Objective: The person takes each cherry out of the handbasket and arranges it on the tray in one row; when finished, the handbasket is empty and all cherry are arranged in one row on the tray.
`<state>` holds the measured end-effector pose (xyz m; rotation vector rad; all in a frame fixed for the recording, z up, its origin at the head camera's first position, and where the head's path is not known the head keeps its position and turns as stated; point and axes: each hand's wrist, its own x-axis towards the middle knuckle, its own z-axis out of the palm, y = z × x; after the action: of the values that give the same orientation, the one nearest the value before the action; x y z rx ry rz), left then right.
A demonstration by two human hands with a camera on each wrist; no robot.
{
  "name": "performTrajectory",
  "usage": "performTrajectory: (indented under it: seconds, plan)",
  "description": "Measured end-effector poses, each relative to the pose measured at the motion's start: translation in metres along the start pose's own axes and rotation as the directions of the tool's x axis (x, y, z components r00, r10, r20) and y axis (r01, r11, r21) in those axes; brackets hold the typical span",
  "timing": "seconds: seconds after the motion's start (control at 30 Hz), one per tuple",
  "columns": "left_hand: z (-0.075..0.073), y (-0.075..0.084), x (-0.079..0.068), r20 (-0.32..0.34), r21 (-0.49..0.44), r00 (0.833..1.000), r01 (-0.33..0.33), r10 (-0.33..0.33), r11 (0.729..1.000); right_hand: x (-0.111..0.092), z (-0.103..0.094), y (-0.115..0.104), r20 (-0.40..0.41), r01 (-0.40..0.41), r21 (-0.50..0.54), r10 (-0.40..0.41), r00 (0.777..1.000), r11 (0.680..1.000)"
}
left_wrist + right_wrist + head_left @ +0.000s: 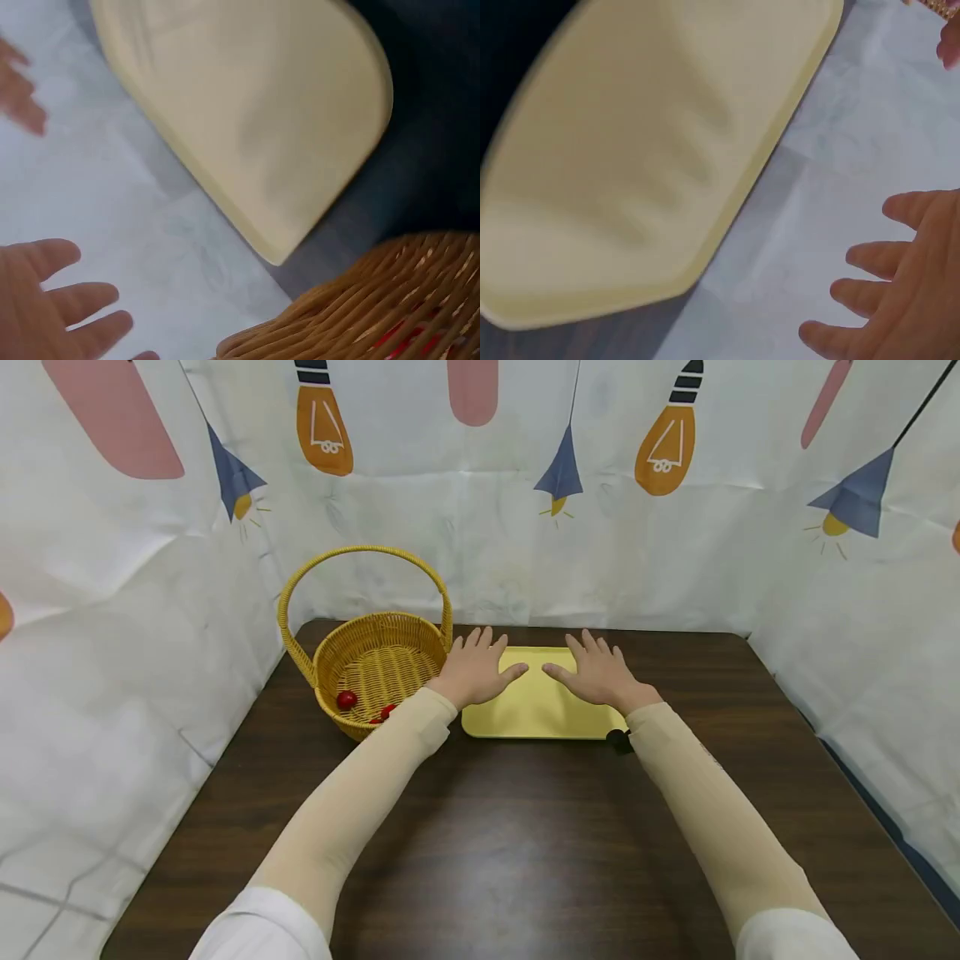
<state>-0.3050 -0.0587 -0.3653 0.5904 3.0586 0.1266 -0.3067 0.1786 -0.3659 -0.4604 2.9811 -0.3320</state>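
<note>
Partly, the left sleeve (375, 777) crosses in front of the basket (382, 664), hiding its near right side; one red ball (347, 700) shows clearly, while other red bits (387, 712) slip behind the sleeve and are hard to make out. A small black thing (618, 742) beside the right wrist is too dark to identify. Both wrist views cut the tray (536, 714) off at the top and crop the nearer hand at the edge.

In the head view the yellow tray lies on the dark table (510, 843), below and between the left hand (476, 675) and the right hand (596, 675), which cover its far corners. The hands are apart, fingers straight and spread, thumbs pointing toward each other, gripping nothing. Finger shadows fall across the tray; whether either hand touches it cannot be told. The basket stands just beside the left hand.
</note>
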Motion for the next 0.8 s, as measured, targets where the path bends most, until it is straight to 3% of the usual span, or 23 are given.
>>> performTrajectory:
  seconds: [0.13,0.23,0.33,0.4,0.47,0.53,0.67,0.8]
  plan:
    - [-0.002,-0.004,-0.015,-0.111,-0.057,0.993,-0.048,0.041,0.997,-0.001,0.012,-0.006,-0.004,0.043,0.093,-0.043,0.999,0.995]
    - [-0.003,-0.009,-0.03,-0.229,-0.12,0.972,-0.076,0.047,0.99,-0.001,0.02,-0.013,-0.004,0.074,0.151,-0.075,0.997,0.986]
    - [-0.003,-0.018,-0.049,-0.367,-0.211,0.93,-0.1,0.016,0.972,-0.002,0.025,-0.023,-0.011,0.101,0.189,-0.1,0.995,0.977]
    - [-0.004,-0.026,-0.063,-0.477,-0.274,0.878,-0.125,-0.023,0.954,-0.003,0.026,-0.031,-0.02,0.115,0.213,-0.113,0.993,0.97]
    - [-0.004,-0.037,-0.075,-0.597,-0.31,0.8,-0.161,-0.06,0.937,-0.005,0.027,-0.037,-0.034,0.127,0.231,-0.123,0.992,0.965]
    - [-0.004,-0.049,-0.086,-0.707,-0.335,0.7,-0.199,-0.106,0.921,-0.008,0.029,-0.042,-0.051,0.136,0.243,-0.127,0.991,0.961]
    - [-0.001,-0.076,-0.107,-0.839,-0.423,0.473,-0.251,-0.271,0.871,-0.01,0.034,-0.05,-0.107,0.154,0.271,-0.13,0.986,0.95]
    - [0.008,-0.103,-0.124,-0.83,-0.556,0.238,-0.285,-0.505,0.78,-0.008,0.045,-0.058,-0.153,0.18,0.29,-0.14,0.978,0.94]
